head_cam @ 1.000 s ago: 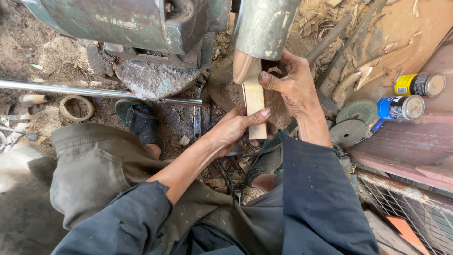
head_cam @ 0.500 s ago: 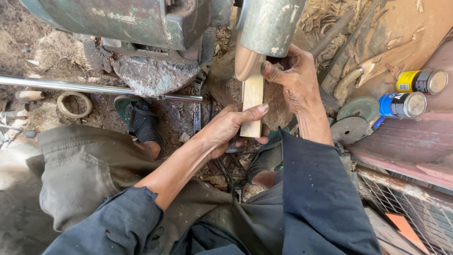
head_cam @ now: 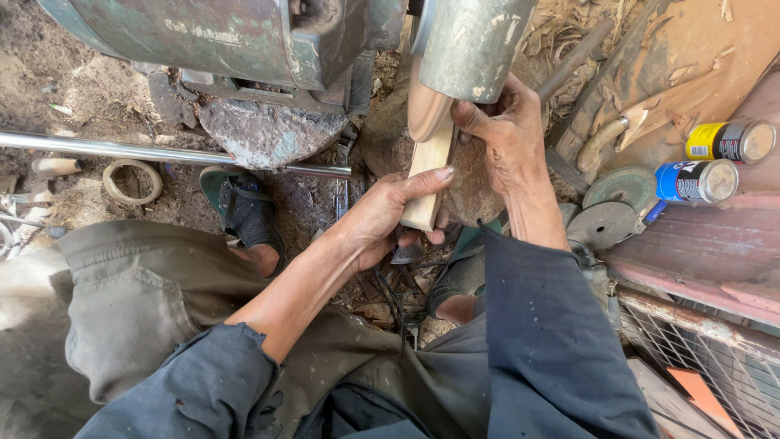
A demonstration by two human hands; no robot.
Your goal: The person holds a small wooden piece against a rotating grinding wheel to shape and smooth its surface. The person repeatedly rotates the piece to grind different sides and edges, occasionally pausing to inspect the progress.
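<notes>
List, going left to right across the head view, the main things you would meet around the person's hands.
Pale ring → steel rod → left hand → wooden piece → right hand → grey discs → blue can → yellow can.

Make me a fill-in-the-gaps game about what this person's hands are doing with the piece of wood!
1. Both hands hold a pale piece of ____ against the spinning disc.
2. The left hand grips the piece at its ____ end.
3. The right hand holds it near the ____ end.
4. At the right lie two cans, one yellow and one ____.

Missing words: wood; lower; upper; blue
</notes>
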